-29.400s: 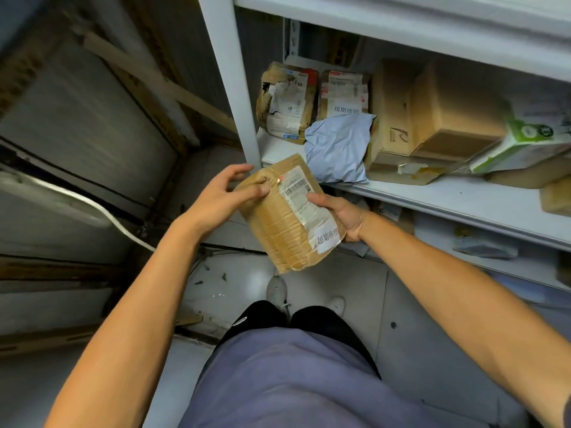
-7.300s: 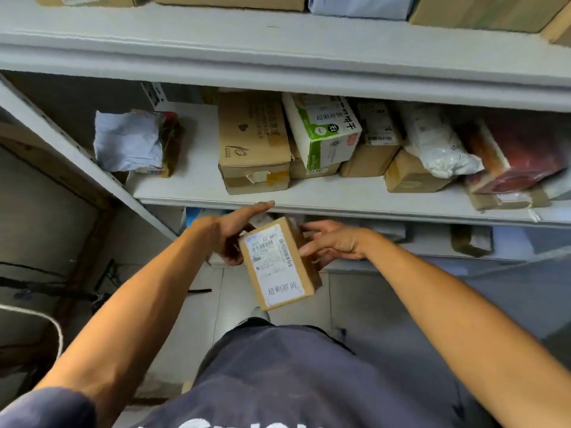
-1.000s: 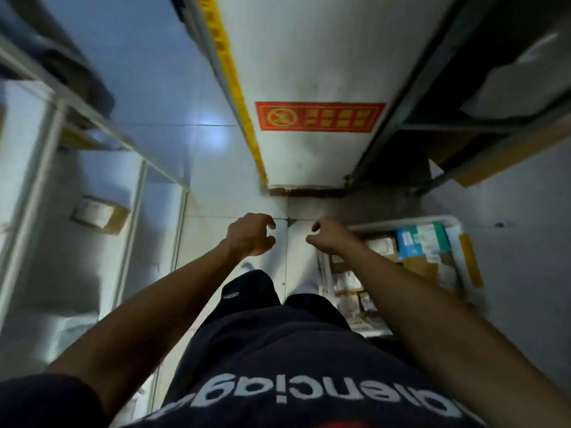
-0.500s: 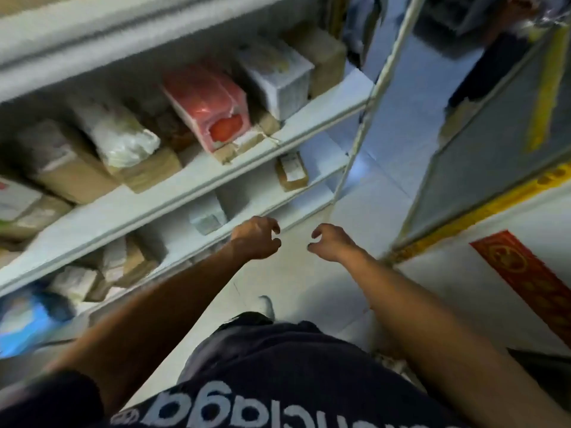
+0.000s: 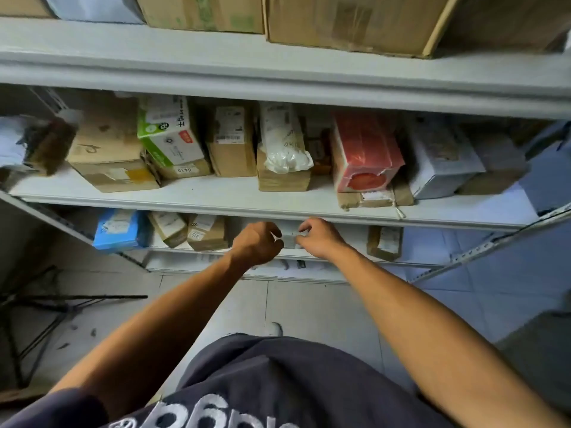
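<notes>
I face a white metal rack. My left hand (image 5: 258, 242) and my right hand (image 5: 319, 237) hover side by side in front of the edge of the middle shelf (image 5: 216, 202), fingers loosely curled, nothing in them. Between the hands shows a small pale parcel (image 5: 290, 239) lying on the lower shelf behind; I cannot tell whether a finger touches it. On the middle shelf stand several parcels: a brown carton (image 5: 108, 149), a green and white box (image 5: 168, 134), a white plastic bag (image 5: 282, 140) and a red box (image 5: 364, 152).
The lower shelf holds a blue box (image 5: 119, 230), two small brown parcels (image 5: 197, 231) and one more brown parcel (image 5: 384, 242). Large cartons (image 5: 346, 20) fill the top shelf. A black stand (image 5: 46, 307) lies on the tiled floor at the left.
My view has swung back from the aisle and wall sign to face the rack squarely. Both hands stay empty and close together, held the same way.
</notes>
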